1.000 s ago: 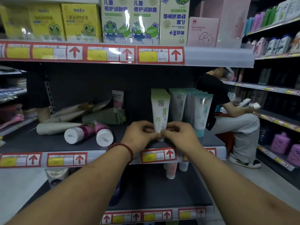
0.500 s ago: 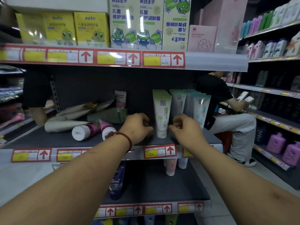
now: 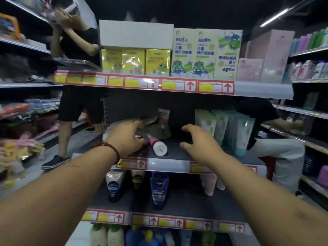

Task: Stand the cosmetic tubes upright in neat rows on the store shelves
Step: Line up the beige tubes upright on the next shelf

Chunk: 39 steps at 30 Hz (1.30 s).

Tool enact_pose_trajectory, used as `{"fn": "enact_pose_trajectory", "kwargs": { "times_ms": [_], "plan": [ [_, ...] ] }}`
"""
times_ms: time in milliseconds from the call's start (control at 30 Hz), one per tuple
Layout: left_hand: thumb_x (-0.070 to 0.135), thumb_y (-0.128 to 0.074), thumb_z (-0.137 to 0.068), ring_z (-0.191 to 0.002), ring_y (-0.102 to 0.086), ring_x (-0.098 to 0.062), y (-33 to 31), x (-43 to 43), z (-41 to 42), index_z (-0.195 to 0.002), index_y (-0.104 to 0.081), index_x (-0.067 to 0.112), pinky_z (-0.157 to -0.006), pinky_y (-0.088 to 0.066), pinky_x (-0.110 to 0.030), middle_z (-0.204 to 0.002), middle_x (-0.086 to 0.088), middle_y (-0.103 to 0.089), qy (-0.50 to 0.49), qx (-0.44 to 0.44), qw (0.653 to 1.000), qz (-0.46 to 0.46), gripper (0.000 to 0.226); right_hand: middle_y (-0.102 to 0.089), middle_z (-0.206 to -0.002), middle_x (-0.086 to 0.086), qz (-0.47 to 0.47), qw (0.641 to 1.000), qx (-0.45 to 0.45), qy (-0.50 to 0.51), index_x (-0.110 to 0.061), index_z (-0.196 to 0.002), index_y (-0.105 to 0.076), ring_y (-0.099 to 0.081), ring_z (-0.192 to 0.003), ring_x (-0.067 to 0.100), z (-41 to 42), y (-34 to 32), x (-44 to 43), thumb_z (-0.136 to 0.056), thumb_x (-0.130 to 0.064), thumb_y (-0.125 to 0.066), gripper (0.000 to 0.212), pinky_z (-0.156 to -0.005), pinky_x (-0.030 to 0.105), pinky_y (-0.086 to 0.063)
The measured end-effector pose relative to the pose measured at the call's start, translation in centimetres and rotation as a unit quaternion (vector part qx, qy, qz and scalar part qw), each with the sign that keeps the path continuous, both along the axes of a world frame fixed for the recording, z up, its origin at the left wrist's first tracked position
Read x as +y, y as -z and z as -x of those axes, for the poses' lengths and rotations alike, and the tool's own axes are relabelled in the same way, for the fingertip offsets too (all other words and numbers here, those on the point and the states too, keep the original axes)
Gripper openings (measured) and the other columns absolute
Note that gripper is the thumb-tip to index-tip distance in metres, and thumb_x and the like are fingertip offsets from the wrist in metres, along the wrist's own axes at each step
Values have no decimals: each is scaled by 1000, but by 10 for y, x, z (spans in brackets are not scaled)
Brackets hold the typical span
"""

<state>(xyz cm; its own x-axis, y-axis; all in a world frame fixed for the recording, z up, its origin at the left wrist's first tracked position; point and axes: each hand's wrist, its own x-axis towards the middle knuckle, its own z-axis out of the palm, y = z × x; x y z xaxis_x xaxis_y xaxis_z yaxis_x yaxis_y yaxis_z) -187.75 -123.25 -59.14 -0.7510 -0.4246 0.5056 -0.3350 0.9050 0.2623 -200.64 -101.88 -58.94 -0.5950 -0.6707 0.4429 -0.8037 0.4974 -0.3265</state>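
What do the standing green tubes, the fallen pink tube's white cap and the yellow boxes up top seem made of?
Standing green tubes: likely soft plastic, satin finish; flat crimped top ends.
White cap of the fallen pink tube: seemingly hard smooth plastic; even round face.
Yellow boxes: probably cardboard with glossy film or print; bright glare patches.

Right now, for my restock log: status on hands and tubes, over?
Left hand at the lying tubes, grip unclear. Right hand open, empty. Green tubes upright in rows; white-capped tube lying flat. Nothing in the way.
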Motion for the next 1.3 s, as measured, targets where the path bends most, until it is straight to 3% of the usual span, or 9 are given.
{"fn": "enact_pose_trajectory", "kwargs": {
  "times_ms": [233,400,600,700,800,900,1033,1167,1300],
  "plan": [
    [22,-69,-91,-109,-62,-29,17,-86,-51,-126,-62,14,-91,-51,-38,-121,-11,-67,-62,4,998,-31,36,-54,-139,1,36,997,-32,-64,-21,-139,-49,-54,-122,21,-21,-1,-82,-89,-31,-69,55,-98,30,-45],
    [16,-64,-95,-110,-62,-25,33,-129,-52,-123,-63,13,-86,-40,-25,-120,-6,-66,-53,51,994,-80,28,-62,-132,2,77,992,-60,-80,-22,-134,-57,-58,-119,20,-16,9,-142,-86,-20,-72,50,-97,24,-43],
    [12,-62,-95,-102,-64,-27,48,-196,-10,-113,-68,12,-90,-46,-27,-113,-10,-70,-85,181,957,-208,19,-70,-115,-3,150,978,-116,-86,-22,-114,-70,-64,-109,17,19,16,-215,-85,-8,-69,33,-98,34,-50],
    [14,-55,-98,-86,-64,-19,46,-225,21,-115,-67,13,-74,-48,-19,-103,-4,-68,-112,216,933,-266,22,-71,-115,4,142,983,-92,-69,-20,-112,-69,-64,-109,25,43,23,-247,-89,-11,-65,25,-97,42,-50],
    [6,-56,-91,-101,-66,-31,52,-252,47,-112,-69,12,-84,-49,-27,-108,-11,-70,-99,197,944,-247,25,-70,-116,5,130,986,-74,-69,-19,-113,-68,-64,-108,24,66,22,-271,-92,-15,-63,23,-97,43,-48],
    [-4,-55,-91,-108,-63,-38,66,-260,61,-109,-70,3,-85,-43,-31,-115,-21,-69,-70,158,970,-169,25,-70,-117,-1,123,988,-75,-59,-20,-118,-69,-64,-109,16,86,17,-287,-91,-14,-64,28,-99,35,-48],
    [-15,-53,-85,-117,-64,-31,81,-269,69,-119,-71,9,-104,-48,-41,-125,-14,-69,18,150,981,-125,45,-73,-110,1,125,989,-58,-59,-17,-111,-73,-66,-104,16,118,11,-304,-87,-3,-65,30,-96,31,-50],
    [-25,-49,-80,-114,-64,-23,82,-270,69,-125,-69,13,-99,-48,-24,-130,-8,-66,21,140,977,-162,62,-71,-106,0,92,991,-66,-71,-15,-113,-73,-64,-96,10,138,6,-303,-85,0,-69,33,-83,21,-47],
    [-13,-57,-85,-115,-65,-24,84,-272,70,-130,-67,19,-104,-50,-37,-130,-5,-68,6,131,978,-165,56,-71,-103,0,53,991,-63,-101,-16,-113,-73,-66,-93,12,152,8,-309,-82,-7,-75,33,-76,20,-46]
  ]
}}
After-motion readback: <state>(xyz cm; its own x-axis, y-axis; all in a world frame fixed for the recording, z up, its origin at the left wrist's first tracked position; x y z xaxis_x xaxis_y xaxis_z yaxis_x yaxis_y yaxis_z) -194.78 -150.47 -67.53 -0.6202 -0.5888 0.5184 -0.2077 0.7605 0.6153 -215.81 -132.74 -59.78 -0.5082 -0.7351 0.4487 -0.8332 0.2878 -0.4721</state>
